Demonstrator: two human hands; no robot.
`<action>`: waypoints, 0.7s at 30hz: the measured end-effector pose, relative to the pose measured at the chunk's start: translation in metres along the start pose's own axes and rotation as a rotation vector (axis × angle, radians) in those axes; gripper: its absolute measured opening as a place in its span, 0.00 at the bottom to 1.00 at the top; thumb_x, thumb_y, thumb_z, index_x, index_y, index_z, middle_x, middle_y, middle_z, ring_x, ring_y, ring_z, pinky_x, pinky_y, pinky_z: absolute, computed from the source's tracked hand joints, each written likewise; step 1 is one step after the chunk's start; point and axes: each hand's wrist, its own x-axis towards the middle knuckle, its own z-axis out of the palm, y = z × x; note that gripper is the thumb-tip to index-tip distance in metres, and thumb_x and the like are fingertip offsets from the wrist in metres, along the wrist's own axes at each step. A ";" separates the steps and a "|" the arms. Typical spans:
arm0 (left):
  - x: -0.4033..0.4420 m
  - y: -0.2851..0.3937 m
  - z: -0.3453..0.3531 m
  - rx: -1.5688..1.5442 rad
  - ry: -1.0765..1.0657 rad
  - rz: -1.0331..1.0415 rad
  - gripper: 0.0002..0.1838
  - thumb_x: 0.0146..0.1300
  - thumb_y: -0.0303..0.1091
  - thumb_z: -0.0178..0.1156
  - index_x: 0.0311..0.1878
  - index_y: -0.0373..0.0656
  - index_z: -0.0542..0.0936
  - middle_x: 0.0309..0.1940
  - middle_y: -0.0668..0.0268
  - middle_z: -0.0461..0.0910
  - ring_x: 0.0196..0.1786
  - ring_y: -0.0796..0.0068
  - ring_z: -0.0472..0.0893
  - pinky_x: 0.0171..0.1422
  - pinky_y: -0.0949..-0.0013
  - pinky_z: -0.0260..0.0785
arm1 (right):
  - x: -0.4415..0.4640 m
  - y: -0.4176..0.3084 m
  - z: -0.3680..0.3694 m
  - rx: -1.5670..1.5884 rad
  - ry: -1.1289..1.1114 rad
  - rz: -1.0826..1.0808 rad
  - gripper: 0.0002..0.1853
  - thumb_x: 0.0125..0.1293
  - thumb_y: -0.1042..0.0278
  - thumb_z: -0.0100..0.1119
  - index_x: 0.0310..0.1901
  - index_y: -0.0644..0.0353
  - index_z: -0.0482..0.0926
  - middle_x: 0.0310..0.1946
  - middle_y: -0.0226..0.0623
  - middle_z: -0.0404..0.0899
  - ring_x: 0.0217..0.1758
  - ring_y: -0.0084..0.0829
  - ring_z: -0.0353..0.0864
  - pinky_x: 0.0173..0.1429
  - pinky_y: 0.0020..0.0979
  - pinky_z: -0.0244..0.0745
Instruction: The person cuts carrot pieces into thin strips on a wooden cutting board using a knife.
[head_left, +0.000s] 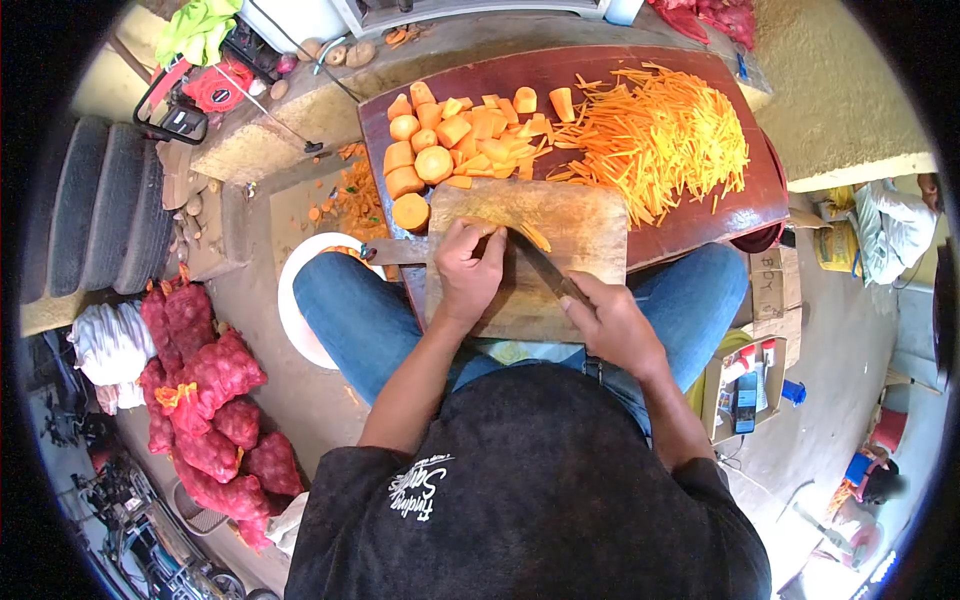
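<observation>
My right hand (617, 325) grips a knife (543, 265), its blade slanting up and left across a worn wooden cutting board (592, 212). Beside the blade tip, my left hand (470, 272) is closed, fingertips pressed down on carrot that they mostly hide. Thin carrot sticks (537, 236) lie on the board just right of those fingertips. Beyond the board, peeled carrot chunks (434, 164) cover the left of a dark red table (480, 70). A large heap of carrot sticks (665, 140) covers its right. Another flat metal blade (400, 251) juts out left of the board.
A white basin (292, 310) sits beside my left leg, with carrot peelings (360, 195) on the floor beyond. Red net sacks (215, 400) and stacked tires (100, 205) stand at the left. At the right is a cardboard box (750, 390) with items in it.
</observation>
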 end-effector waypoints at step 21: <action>0.088 0.047 0.062 0.144 -0.337 0.388 0.15 0.61 0.26 0.82 0.49 0.35 0.90 0.49 0.53 0.86 0.49 0.51 0.87 0.53 0.57 0.82 | 0.036 0.057 -0.091 -0.624 0.420 -0.312 0.20 0.72 0.72 0.72 0.64 0.62 0.86 0.45 0.50 0.90 0.49 0.54 0.90 0.54 0.49 0.86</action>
